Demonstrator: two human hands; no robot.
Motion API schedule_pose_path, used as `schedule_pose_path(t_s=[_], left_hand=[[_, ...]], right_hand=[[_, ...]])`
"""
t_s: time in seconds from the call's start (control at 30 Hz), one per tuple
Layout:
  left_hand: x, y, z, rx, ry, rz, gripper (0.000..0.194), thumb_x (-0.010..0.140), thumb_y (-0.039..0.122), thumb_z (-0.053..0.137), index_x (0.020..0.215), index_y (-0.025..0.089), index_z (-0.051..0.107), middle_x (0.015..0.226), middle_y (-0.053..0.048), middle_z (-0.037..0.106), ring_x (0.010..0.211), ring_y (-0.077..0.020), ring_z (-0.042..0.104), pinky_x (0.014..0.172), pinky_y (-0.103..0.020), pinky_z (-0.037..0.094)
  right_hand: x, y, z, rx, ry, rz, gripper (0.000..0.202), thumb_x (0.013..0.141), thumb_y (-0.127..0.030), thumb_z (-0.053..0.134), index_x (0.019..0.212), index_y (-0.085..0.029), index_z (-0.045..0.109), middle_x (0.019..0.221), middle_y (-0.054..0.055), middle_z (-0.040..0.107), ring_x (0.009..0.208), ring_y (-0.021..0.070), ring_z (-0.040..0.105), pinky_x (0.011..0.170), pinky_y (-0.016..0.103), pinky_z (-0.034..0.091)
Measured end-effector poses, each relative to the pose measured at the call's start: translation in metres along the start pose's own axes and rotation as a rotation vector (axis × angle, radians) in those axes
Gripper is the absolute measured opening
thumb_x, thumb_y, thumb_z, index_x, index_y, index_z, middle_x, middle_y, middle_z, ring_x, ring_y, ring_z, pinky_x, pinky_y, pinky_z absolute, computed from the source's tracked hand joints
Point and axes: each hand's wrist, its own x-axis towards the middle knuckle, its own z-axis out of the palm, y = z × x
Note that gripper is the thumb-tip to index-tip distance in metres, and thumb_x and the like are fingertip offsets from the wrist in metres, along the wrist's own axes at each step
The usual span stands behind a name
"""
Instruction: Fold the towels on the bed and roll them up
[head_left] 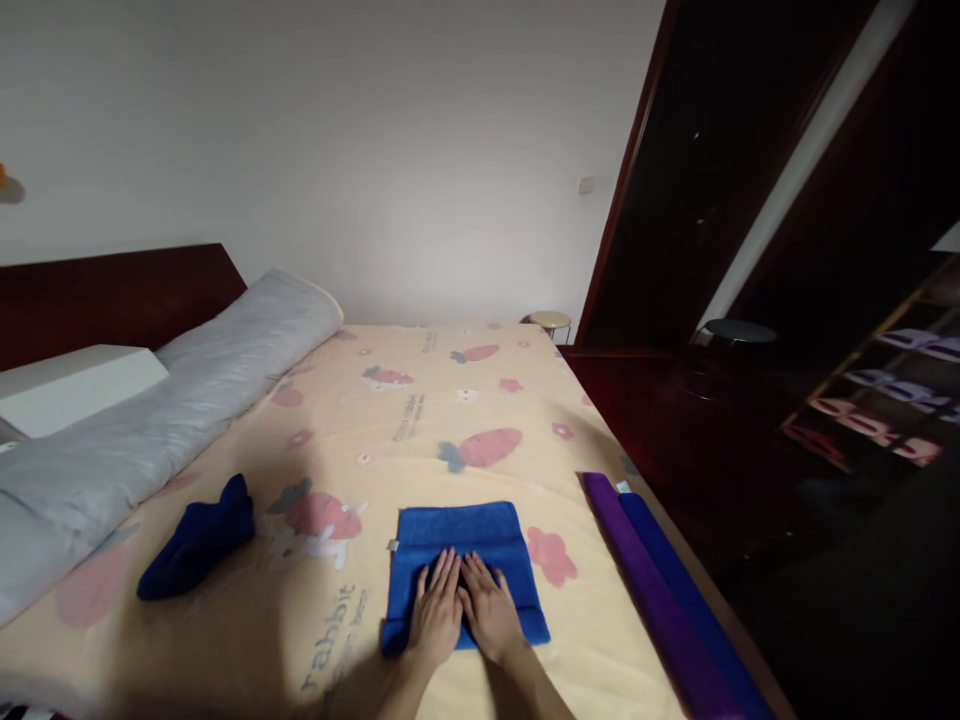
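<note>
Blue rectangular fabric cloth [465, 525], flat on the cream bed sheet [420, 470] printed with carrots and rabbits: how are your hands placed on it?

Your left hand [437, 610] and your right hand [487, 607] rest palm-down, side by side, over its lower middle. Your fingers are extended and neither hand grips; the fabric lies beneath them, unpinched.

Which part of your work looks done?

The cloth appears largely spread, its four corners in view and a small white label [393, 546] at its left edge. Lines cross it near top and bottom; whether these are folds or creases cannot be told.

What is left around you?

To your left, a crumpled dark-blue cloth [201, 540] lies bunched, apart from both hands; judged by its shape, it is not yet straightened. To your right, a long narrow purple cloth [637, 590] lies against a long narrow blue cloth [694, 605]; both look arranged lengthwise, and your hands touch neither.
</note>
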Motion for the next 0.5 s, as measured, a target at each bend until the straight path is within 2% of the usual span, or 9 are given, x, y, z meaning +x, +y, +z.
schedule_pose_path(t_s=[0.07, 0.17, 0.23, 0.27, 0.3, 0.37, 0.43, 0.5], left_hand=[[-0.004, -0.023, 0.004, 0.011, -0.023, -0.099, 0.053, 0.095, 0.025, 0.034, 0.148, 0.028, 0.031, 0.149, -0.005, 0.045, 0.135, -0.0204, 0.046, 0.108, -0.042, 0.038], [-0.029, -0.081, -0.011, 0.105, 0.026, -0.280, 0.049, 0.096, 0.031, 0.034, 0.145, 0.029, 0.039, 0.147, -0.006, 0.048, 0.134, -0.0232, 0.047, 0.109, -0.047, 0.035], [-0.049, -0.103, -0.029, 0.168, 0.094, -0.299, 0.051, 0.096, 0.030, 0.035, 0.147, 0.026, 0.036, 0.149, -0.007, 0.045, 0.137, -0.0246, 0.043, 0.112, -0.049, 0.031], [-0.057, -0.104, -0.038, 0.185, 0.108, -0.258, 0.054, 0.095, 0.030, 0.036, 0.149, 0.026, 0.033, 0.152, -0.007, 0.042, 0.140, -0.0248, 0.040, 0.114, -0.049, 0.029], [-0.064, -0.097, -0.045, 0.192, 0.102, -0.192, 0.056, 0.095, 0.029, 0.037, 0.150, 0.026, 0.029, 0.154, -0.005, 0.039, 0.142, -0.0242, 0.036, 0.115, -0.048, 0.028], [-0.072, -0.068, -0.050, 0.186, 0.062, -0.011, 0.061, 0.093, 0.026, 0.039, 0.152, 0.028, 0.024, 0.155, 0.000, 0.036, 0.142, -0.0214, 0.035, 0.116, -0.042, 0.030], [-0.076, -0.031, -0.044, 0.174, 0.055, 0.165, 0.067, 0.088, 0.019, 0.040, 0.152, 0.028, 0.024, 0.152, 0.003, 0.041, 0.139, -0.0179, 0.041, 0.112, -0.035, 0.036], [-0.079, -0.005, -0.031, 0.172, 0.095, 0.272, 0.074, 0.080, 0.012, 0.041, 0.151, 0.025, 0.029, 0.148, 0.004, 0.048, 0.133, -0.0165, 0.048, 0.106, -0.031, 0.042]], right_hand=[[0.000, 0.019, -0.005, -0.039, -0.018, 0.111, 0.050, 0.099, -0.044, 0.028, 0.143, -0.026, 0.044, 0.151, 0.005, 0.039, 0.142, 0.0240, 0.033, 0.113, 0.051, 0.031], [-0.023, 0.072, -0.025, -0.151, 0.083, 0.353, 0.052, 0.098, -0.044, 0.030, 0.141, -0.022, 0.047, 0.151, 0.009, 0.040, 0.142, 0.0281, 0.034, 0.111, 0.055, 0.031], [-0.044, 0.095, -0.036, -0.207, 0.200, 0.373, 0.052, 0.097, -0.043, 0.030, 0.144, -0.024, 0.044, 0.152, 0.009, 0.039, 0.142, 0.0297, 0.033, 0.108, 0.057, 0.033], [-0.053, 0.098, -0.039, -0.220, 0.249, 0.319, 0.051, 0.098, -0.041, 0.030, 0.146, -0.026, 0.040, 0.152, 0.008, 0.038, 0.142, 0.0293, 0.032, 0.107, 0.057, 0.034], [-0.062, 0.096, -0.038, -0.223, 0.279, 0.232, 0.051, 0.098, -0.039, 0.031, 0.148, -0.028, 0.036, 0.153, 0.007, 0.038, 0.142, 0.0283, 0.033, 0.107, 0.055, 0.036], [-0.074, 0.080, -0.028, -0.210, 0.273, 0.013, 0.052, 0.098, -0.034, 0.034, 0.149, -0.028, 0.033, 0.152, 0.006, 0.039, 0.140, 0.0252, 0.037, 0.107, 0.048, 0.039], [-0.082, 0.061, -0.010, -0.201, 0.226, -0.189, 0.052, 0.097, -0.029, 0.037, 0.148, -0.026, 0.035, 0.148, 0.007, 0.044, 0.136, 0.0223, 0.043, 0.106, 0.040, 0.041], [-0.088, 0.049, 0.007, -0.213, 0.203, -0.308, 0.053, 0.095, -0.023, 0.038, 0.148, -0.025, 0.036, 0.146, 0.006, 0.046, 0.133, 0.0207, 0.048, 0.104, 0.034, 0.042]])
